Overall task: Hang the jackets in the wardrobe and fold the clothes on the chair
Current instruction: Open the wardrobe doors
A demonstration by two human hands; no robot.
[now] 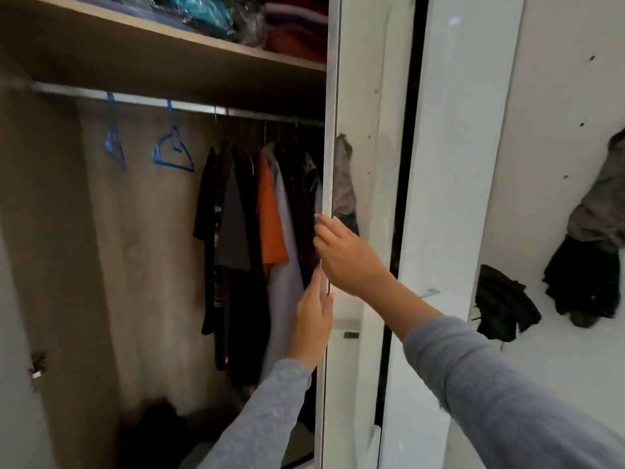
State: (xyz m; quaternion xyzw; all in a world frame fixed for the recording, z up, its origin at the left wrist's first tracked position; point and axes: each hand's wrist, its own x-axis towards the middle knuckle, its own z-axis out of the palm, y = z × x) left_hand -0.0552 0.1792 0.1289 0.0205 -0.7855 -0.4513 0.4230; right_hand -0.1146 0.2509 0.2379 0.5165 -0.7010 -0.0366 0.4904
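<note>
The wardrobe stands open in front of me, its metal rail [189,104] running under a wooden shelf. Two empty blue hangers [174,148] hang on the rail's left part. Several dark, grey and orange garments [270,218] hang at the right. Both hands are on the edge of the white sliding door [329,137]. My right hand [348,255] curls its fingers round that edge. My left hand [314,319] lies flat against it just below. Jackets [598,211] hang or lie heaped at the far right, seen partly.
Folded clothes in plastic bags [216,18] sit on the top shelf. A dark heap [152,434] lies on the wardrobe floor. A black garment [504,302] lies on a white surface at the right, beyond a second white door panel [449,198].
</note>
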